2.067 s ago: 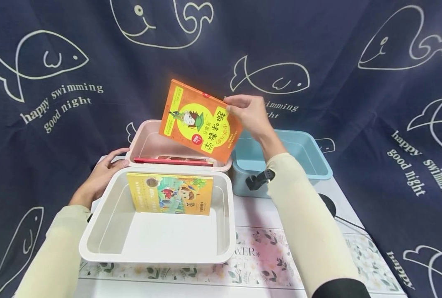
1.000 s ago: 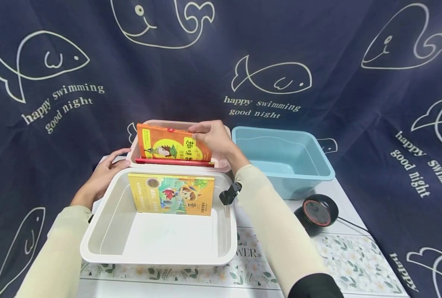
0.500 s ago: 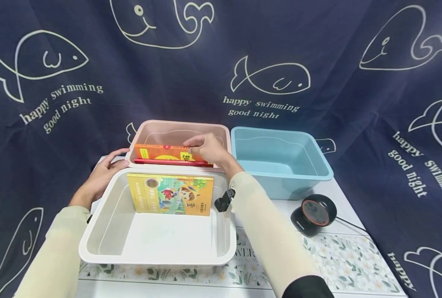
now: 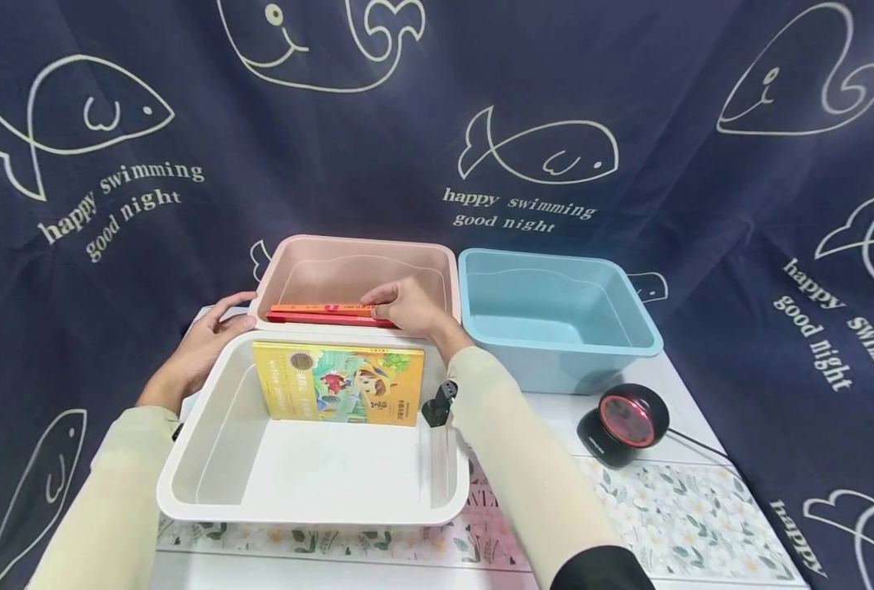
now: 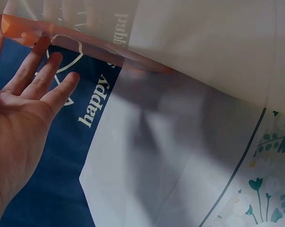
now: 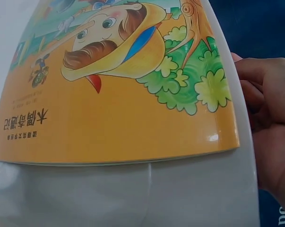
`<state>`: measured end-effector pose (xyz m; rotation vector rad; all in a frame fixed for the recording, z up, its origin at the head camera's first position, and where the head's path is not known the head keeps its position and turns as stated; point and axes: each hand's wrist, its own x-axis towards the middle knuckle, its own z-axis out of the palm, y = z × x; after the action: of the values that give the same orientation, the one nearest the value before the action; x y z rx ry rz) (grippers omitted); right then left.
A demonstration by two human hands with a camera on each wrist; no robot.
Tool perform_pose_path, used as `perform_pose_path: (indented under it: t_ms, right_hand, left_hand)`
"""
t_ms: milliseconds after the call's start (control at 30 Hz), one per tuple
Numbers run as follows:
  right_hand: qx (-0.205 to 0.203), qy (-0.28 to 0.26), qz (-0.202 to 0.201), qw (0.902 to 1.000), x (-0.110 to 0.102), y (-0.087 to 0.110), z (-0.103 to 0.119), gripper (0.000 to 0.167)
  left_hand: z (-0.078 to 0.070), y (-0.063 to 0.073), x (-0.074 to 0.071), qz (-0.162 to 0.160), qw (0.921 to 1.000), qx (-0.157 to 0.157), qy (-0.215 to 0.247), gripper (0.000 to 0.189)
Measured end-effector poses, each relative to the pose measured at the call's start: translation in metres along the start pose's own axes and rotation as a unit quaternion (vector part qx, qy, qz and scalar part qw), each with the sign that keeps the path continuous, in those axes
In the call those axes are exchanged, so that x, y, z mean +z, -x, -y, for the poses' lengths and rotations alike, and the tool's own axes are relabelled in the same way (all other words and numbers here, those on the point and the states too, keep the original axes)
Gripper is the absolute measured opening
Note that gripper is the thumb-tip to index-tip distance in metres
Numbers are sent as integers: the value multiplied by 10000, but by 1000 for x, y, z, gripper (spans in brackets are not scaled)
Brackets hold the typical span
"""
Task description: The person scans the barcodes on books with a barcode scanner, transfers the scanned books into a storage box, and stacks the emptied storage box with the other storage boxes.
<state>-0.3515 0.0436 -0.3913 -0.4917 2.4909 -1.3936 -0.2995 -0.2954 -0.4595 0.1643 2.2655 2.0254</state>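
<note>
My right hand (image 4: 410, 308) pinches the top edge of an orange book (image 4: 300, 309), which stands low in the pink bin (image 4: 363, 246). A red book (image 4: 326, 319) stands right in front of it, against the near wall. My left hand (image 4: 204, 348) rests at the left end of the pink bin, by the white bin's corner; in the left wrist view the hand's fingers (image 5: 62, 90) are spread and nearly straight. A yellow picture book (image 4: 341, 385) leans on the far wall of the white bin (image 4: 311, 512); its cover fills much of the right wrist view, beside my right hand (image 6: 270, 109).
A blue bin (image 4: 554, 352) stands to the right of the pink one. Near the table's right side is a black round device (image 4: 624, 422) with a cable. A flower-print strip (image 4: 665, 508) crosses the white table, and a dark blue fish-print cloth (image 4: 378, 164) hangs behind.
My right hand has brought the orange book from above the bins down into the pink bin, behind the red book, until only its top edge shows. The left hand has stayed put.
</note>
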Motion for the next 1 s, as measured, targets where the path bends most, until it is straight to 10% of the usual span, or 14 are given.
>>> perform_pose_path:
  t_ms: [600, 1000]
  right_hand:
    - [-29, 362, -61, 9993, -13, 11, 13, 20]
    - [-647, -299, -114, 9974, -41, 64, 24, 23]
  left_hand:
    - [-3, 2, 1, 51, 10000, 18, 16, 58]
    - [-3, 2, -2, -85, 9989, -151, -428, 62]
